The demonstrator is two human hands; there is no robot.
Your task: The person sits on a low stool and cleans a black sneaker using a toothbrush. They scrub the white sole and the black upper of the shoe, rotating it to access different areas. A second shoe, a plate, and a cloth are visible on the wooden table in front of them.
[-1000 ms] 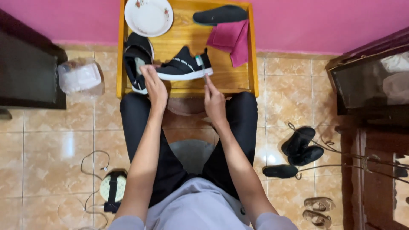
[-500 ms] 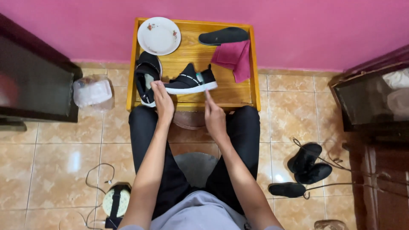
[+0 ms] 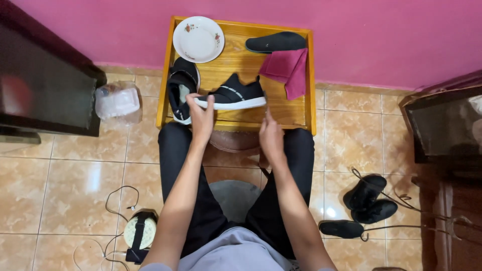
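On the yellow wooden table (image 3: 291,113) lies a black shoe with a white sole (image 3: 235,94), toe pointing left. My left hand (image 3: 201,114) grips its toe end. A second black shoe (image 3: 179,88) rests on its side at the table's left edge, just beside that hand. My right hand (image 3: 271,136) hovers over the table's near edge, fingers together, holding nothing and a little short of the shoe's heel. Behind the shoe lie a folded magenta cloth (image 3: 287,70), a black insole (image 3: 276,42) and a white plate (image 3: 199,39).
A dark cabinet (image 3: 45,85) stands at the left with a clear plastic bag (image 3: 118,103) beside it. Dark furniture (image 3: 447,130) fills the right side. Black shoes with laces (image 3: 366,200) lie on the tiled floor at right. A round device with cables (image 3: 138,232) sits lower left.
The view has tilted so the table sits lower in the frame. My right hand has come off the shoe's heel and drawn back toward me. My left hand stays on the toe.
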